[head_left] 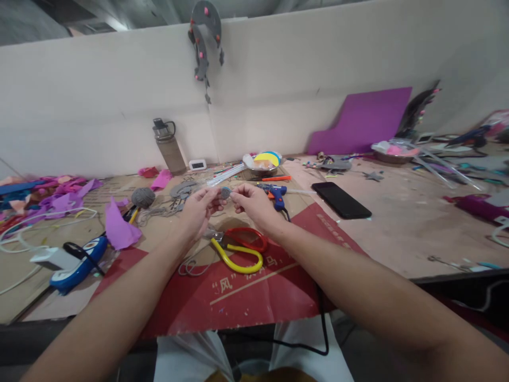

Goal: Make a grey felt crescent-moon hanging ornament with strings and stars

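Observation:
Both my hands are raised above the table's middle and meet on a small round grey piece [225,192]. My left hand [201,208] pinches its left side with closed fingers. My right hand [251,202] pinches its right side. Below the hands lie scissors with a red and a yellow handle [242,249] on a red printed sheet [246,292]. A blue glue gun [276,194] lies just right of my right hand. A ball of grey yarn [142,197] sits to the left, with grey cut shapes [181,192] beside it.
A black phone [341,200] lies to the right. A grey bottle [169,146], a metal bowl [263,164] and a purple sheet [360,121] stand by the back wall. Purple and pink scraps [59,199] and a blue device with cables [75,265] crowd the left.

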Tool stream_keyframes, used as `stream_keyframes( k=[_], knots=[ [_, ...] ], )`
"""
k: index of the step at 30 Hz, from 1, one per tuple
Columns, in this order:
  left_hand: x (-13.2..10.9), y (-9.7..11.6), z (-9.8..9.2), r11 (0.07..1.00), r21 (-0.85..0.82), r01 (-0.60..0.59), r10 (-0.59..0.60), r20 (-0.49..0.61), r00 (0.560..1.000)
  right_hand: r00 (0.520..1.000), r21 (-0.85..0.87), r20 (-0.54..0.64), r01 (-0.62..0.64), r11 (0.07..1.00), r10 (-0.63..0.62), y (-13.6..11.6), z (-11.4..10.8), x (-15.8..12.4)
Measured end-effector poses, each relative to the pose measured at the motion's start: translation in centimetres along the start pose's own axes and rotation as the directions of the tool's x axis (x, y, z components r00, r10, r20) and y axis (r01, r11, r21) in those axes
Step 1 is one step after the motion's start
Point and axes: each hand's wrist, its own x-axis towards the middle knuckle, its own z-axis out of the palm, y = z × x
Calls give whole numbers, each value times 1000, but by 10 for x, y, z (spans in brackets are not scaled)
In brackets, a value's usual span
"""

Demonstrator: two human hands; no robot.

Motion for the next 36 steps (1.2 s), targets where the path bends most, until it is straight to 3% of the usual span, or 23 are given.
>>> stream_keyframes(
  k=[5,11,17,20,23,27,31,36],
  knots=[
    [-3,0,2,995,101,26,-27,13,1000,1000,38,10,-12,999,11,0,0,-1],
    [-3,6,2,997,53,57,-57,4,998,997,140,57,-59,988,51,-3,-1,-2],
    [1,5,-3,998,60,28,-29,25,999,996,143,87,-31,989,18,-5,2,-3],
    [1,2,-4,987,151,-52,52,1,999,991,81,134,8,997,-19,-4,3,-4],
    [-2,3,-5,896,370,-248,260,17,965,990,46,130,45,998,-50,-3,3,-4],
    [-8,10,-5,658,566,-497,506,156,848,982,28,145,117,993,-120,-4,2,-4],
    [-11,13,-7,548,621,-561,562,223,796,976,9,141,169,986,-168,-8,2,-5],
    [-10,11,-10,518,634,-574,559,257,788,978,22,110,179,984,-180,-9,3,-7]
  ],
)
